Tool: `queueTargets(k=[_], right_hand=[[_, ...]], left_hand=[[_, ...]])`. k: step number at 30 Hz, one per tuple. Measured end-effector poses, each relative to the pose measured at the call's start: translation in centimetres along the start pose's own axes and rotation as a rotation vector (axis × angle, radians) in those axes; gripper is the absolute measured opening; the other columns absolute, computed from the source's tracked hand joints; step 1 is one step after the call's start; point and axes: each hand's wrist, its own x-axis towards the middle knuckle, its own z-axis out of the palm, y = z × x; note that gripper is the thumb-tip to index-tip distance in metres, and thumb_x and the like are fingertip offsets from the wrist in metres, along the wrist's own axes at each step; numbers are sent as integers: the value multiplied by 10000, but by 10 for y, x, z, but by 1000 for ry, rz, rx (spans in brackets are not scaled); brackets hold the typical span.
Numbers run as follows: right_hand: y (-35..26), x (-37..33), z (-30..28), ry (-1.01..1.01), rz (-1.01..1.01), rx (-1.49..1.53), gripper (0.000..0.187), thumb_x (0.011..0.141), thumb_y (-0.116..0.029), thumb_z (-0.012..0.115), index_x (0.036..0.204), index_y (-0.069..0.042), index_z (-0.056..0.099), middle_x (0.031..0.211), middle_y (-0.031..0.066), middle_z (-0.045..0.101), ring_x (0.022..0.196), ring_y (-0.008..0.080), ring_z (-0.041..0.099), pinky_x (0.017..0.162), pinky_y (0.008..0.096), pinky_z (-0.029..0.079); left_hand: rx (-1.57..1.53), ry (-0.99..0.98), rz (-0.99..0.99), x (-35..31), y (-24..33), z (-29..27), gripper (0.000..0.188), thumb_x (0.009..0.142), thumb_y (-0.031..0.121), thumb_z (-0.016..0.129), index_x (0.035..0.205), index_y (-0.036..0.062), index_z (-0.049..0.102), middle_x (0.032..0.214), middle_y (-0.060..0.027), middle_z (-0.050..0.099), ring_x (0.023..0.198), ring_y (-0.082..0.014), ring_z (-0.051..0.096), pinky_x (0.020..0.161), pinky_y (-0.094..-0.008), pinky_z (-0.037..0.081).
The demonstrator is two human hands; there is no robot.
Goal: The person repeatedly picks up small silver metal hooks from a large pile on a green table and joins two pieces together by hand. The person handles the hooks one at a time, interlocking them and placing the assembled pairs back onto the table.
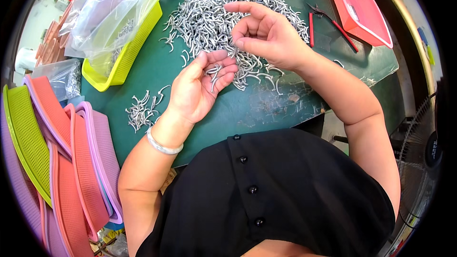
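Several small curved grey metal pieces (pixel 213 71) lie in my left hand (pixel 193 85), which is cupped with the palm up at the near edge of a big heap. My right hand (pixel 271 35) hovers over the heap, just right of and above the left fingertips. Its index finger reaches out to the left, while the thumb and the curled fingers come together. Whatever sits in that pinch is lost against the grey behind it. The heap of the same curved metal pieces (pixel 204 14) spreads over the green table (pixel 228 109) beyond both hands.
A smaller pile of metal pieces (pixel 141 112) lies left. Behind it stands a yellow-green basket (pixel 138 43) with a clear plastic bag (pixel 114 4). Stacked colored baskets (pixel 85 171) crowd the left side. At right are red-handled pliers (pixel 340 31), a pink basket (pixel 364 24) and a fan (pixel 419 152).
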Motion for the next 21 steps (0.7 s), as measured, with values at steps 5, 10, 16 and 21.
queueTargets(k=[5, 10, 16, 21], right_hand=[[1, -2, -1, 45, 28, -4, 497, 770, 17, 558, 1231, 20, 373, 788, 10, 559, 727, 57, 516, 666, 196, 422], [-2, -2, 2, 16, 63, -19, 536, 771, 48, 547, 1266, 2, 348, 816, 11, 536, 772, 61, 507, 706, 198, 416], [0, -2, 9, -27, 70, 38, 534, 772, 52, 537, 1269, -1, 347, 811, 14, 538, 766, 60, 510, 689, 197, 421], [0, -4, 15, -84, 51, 60, 532, 769, 61, 524, 1268, -2, 349, 809, 23, 543, 768, 63, 518, 688, 203, 429]], left_hand=[[-255, -60, -50, 1, -3, 3, 508, 936, 356, 312, 1102, -100, 460, 1061, -213, 514, 998, -295, 539, 887, -371, 449], [-254, -61, -80, -1, 1, 3, 485, 933, 343, 331, 1110, -91, 457, 1046, -210, 529, 975, -285, 553, 861, -360, 471], [-45, -56, -130, -3, 1, 1, 198, 882, 168, 486, 987, 4, 523, 851, -92, 575, 694, -137, 549, 574, -225, 453], [17, -42, -126, -6, 1, 5, 97, 841, 111, 562, 900, 41, 531, 766, -39, 551, 568, -67, 456, 445, -157, 325]])
